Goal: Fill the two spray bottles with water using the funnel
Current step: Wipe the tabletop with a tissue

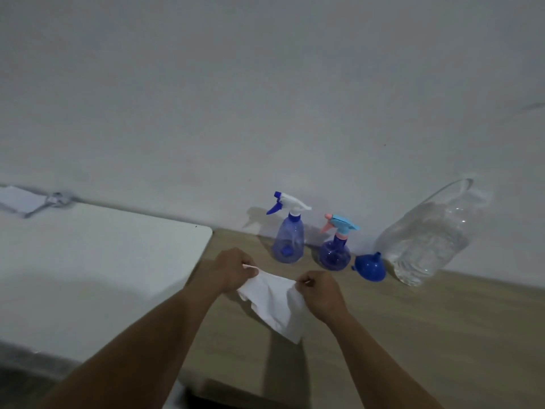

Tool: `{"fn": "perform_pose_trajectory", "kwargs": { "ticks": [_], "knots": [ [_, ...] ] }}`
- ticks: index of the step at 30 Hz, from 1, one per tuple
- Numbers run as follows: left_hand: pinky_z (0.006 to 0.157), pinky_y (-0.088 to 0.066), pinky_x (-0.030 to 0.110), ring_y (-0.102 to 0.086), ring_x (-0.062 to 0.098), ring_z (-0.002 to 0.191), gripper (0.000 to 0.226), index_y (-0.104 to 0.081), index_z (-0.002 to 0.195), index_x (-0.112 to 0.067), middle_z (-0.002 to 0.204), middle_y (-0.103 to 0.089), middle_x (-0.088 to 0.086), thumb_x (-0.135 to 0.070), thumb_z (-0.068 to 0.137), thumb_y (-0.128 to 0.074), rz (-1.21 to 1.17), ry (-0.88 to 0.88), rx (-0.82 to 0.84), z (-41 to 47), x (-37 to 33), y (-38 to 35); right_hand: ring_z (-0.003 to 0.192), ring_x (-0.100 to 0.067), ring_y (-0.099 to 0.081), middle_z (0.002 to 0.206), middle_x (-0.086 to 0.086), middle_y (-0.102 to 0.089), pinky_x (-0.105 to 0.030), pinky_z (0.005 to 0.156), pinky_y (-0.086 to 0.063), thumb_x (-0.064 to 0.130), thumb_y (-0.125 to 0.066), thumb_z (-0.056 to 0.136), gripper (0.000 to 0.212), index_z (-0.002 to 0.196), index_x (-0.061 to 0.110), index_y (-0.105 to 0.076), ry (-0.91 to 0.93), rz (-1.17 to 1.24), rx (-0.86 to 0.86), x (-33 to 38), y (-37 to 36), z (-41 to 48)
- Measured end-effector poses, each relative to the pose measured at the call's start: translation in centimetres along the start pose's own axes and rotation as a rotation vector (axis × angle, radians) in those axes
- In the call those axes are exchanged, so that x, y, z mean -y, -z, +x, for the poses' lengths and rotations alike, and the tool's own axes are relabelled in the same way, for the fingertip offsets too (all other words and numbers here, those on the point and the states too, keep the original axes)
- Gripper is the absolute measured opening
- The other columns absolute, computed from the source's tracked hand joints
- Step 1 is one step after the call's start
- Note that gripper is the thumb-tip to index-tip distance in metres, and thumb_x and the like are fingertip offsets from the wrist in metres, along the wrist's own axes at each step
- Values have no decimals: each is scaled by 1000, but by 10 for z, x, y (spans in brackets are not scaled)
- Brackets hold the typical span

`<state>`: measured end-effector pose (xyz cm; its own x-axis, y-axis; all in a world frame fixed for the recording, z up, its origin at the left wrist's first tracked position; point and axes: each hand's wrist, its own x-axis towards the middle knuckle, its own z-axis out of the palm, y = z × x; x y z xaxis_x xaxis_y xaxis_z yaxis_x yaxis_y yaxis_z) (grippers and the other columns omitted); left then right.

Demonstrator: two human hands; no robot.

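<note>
Two blue spray bottles stand upright by the wall on the wooden table: a taller bottle [288, 237] with a white and blue trigger head, and a round bottle [335, 252] with a light blue and pink head to its right. A blue funnel [370, 267] lies upside down beside the round one. Right of the funnel stands a large clear water container [424, 237] holding water. In front of the bottles, my left hand [233, 270] and my right hand [320, 292] each pinch an upper corner of a white tissue [274, 302], which hangs above the table.
The wooden table [413, 335] runs to the right and toward me. A white table [88, 261] adjoins it on the left. At the far left by the wall lie a white paper pad [17, 199] and a metal clamp [57, 199].
</note>
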<state>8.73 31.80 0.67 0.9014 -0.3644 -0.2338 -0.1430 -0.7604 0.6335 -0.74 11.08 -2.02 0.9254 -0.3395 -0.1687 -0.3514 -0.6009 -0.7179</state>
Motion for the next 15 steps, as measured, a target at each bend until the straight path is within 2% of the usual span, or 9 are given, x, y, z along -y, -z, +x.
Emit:
{"fn": "perform_pose_trajectory", "kwargs": {
  "ticks": [2, 4, 6, 8, 10, 11, 12, 13, 15],
  "knots": [
    [73, -44, 23, -65, 18, 92, 20, -75, 110, -19, 104, -70, 1, -27, 93, -66, 92, -4, -96, 6, 12, -18, 97, -19, -68, 101, 0, -74, -27, 81, -49, 16, -60, 94, 15, 98, 20, -74, -17, -62, -76, -8, -22, 9],
    [90, -47, 31, -65, 24, 107, 32, -68, 125, -19, 118, -69, 3, -26, 94, -65, 288, -125, -272, 12, 26, -43, 104, -21, -65, 109, -1, -69, -33, 88, -53, 19, -58, 96, 17, 109, 21, -68, 7, -175, -158, -16, -39, 13],
    [93, -50, 38, -67, 27, 109, 32, -68, 125, -17, 121, -70, 5, -28, 96, -59, 372, -270, -389, 13, 37, -68, 106, -23, -61, 113, -2, -64, -34, 89, -52, 20, -64, 93, 21, 114, 20, -62, 130, -323, -248, -18, -52, 12],
    [95, -48, 36, -67, 23, 108, 38, -70, 123, -16, 121, -71, 5, -35, 97, -49, 407, -432, -346, 13, 47, -86, 96, -26, -65, 104, -6, -66, -37, 82, -54, 17, -75, 81, 28, 106, 15, -64, 241, -390, -252, -20, -67, 9],
    [98, -45, 37, -66, 23, 113, 42, -69, 125, -19, 125, -70, 2, -40, 97, -46, 489, -487, -226, 11, 63, -94, 93, -30, -66, 99, -11, -68, -42, 78, -56, 24, -75, 70, 37, 103, 8, -67, 223, -315, -219, -27, -80, 3],
    [98, -44, 39, -65, 24, 115, 42, -68, 125, -21, 127, -69, 2, -42, 96, -47, 532, -464, -184, 11, 69, -94, 96, -29, -64, 100, -12, -69, -43, 79, -57, 29, -77, 67, 44, 103, 6, -68, 195, -296, -174, -30, -85, -1],
    [99, -43, 41, -64, 26, 118, 42, -68, 125, -23, 129, -68, 3, -43, 94, -47, 565, -430, -170, 13, 76, -92, 97, -27, -64, 99, -12, -70, -41, 80, -58, 26, -80, 67, 43, 102, 5, -68, 201, -328, -146, -35, -89, -4],
    [100, -42, 43, -63, 28, 120, 42, -69, 123, -25, 131, -67, 4, -44, 92, -49, 575, -379, -127, 14, 76, -88, 95, -25, -65, 96, -10, -72, -37, 79, -58, 24, -83, 65, 41, 99, 5, -69, 253, -360, -146, -45, -96, -6],
    [101, -47, 48, -62, 31, 121, 41, -72, 119, -27, 134, -65, 6, -43, 87, -50, 584, -357, -93, 17, 73, -83, 93, -27, -71, 97, -10, -73, -34, 93, -51, 13, -76, 70, 29, 98, 6, -73, 407, -427, -152, -65, -101, -5]
  ]
}}
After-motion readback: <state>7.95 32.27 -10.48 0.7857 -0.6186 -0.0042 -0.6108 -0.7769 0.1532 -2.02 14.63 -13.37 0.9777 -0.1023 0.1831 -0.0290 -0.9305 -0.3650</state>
